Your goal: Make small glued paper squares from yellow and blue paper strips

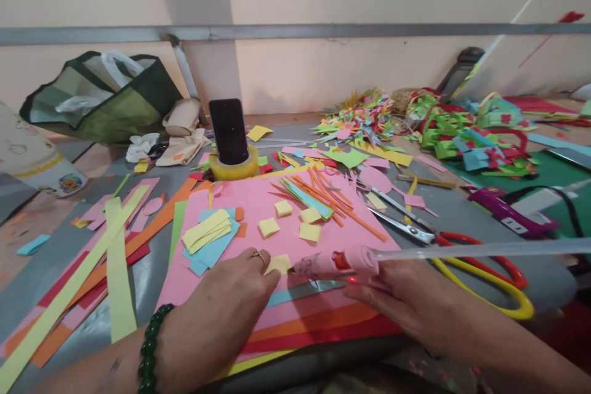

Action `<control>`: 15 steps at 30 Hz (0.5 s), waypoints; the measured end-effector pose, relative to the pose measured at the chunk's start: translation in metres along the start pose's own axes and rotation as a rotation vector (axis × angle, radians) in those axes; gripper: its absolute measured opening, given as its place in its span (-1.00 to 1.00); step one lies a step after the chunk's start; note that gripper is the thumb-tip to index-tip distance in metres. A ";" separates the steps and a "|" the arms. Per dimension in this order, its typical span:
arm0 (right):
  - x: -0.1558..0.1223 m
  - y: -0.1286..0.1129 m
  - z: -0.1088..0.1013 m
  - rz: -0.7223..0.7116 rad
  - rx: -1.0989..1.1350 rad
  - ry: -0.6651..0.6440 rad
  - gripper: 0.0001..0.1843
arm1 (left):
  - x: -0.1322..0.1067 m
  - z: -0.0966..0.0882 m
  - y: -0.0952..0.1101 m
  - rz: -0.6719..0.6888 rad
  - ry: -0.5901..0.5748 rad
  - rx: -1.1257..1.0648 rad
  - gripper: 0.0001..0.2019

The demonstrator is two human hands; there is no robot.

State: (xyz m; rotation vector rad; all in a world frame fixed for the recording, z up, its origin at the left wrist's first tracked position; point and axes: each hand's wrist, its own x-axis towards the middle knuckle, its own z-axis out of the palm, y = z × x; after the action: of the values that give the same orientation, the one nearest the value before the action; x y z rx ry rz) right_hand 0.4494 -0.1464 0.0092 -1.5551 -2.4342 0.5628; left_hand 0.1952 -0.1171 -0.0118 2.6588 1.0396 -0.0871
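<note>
My right hand (397,288) grips a pink hot glue gun (316,265), with a long clear glue stick (462,250) running out of its back to the right. The gun's nozzle points left, at or just above a small yellow paper piece (279,263). Fingertips of my left hand (233,295) pinch that piece against the pink paper sheet (249,194). Several folded yellow squares (268,228) sit just beyond. To their left is a stack of yellow strips (207,229) on blue slips (217,246). Thin orange strips (323,191) lie at the sheet's far right.
Scissors (410,231) with red and yellow handles rest right of the sheet. A phone (229,132) stands in a yellow tape roll (249,167) behind it. Long paper strips (120,271) spread at left. Woven paper baskets (484,148) and a purple device (510,212) are at right.
</note>
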 end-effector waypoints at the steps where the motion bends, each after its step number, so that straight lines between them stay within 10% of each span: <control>1: 0.001 0.000 0.000 -0.004 -0.005 0.030 -0.60 | 0.000 0.000 0.000 -0.004 0.001 0.001 -0.76; 15: -0.004 0.001 0.001 0.032 -0.030 0.064 -0.56 | 0.009 -0.006 -0.008 -0.135 0.159 -0.115 -0.89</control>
State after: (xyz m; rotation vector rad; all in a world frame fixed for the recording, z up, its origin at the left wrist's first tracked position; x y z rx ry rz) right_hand 0.4518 -0.1501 0.0077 -1.6009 -2.3850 0.4770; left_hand 0.1963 -0.1038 -0.0098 2.5235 1.2343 0.1547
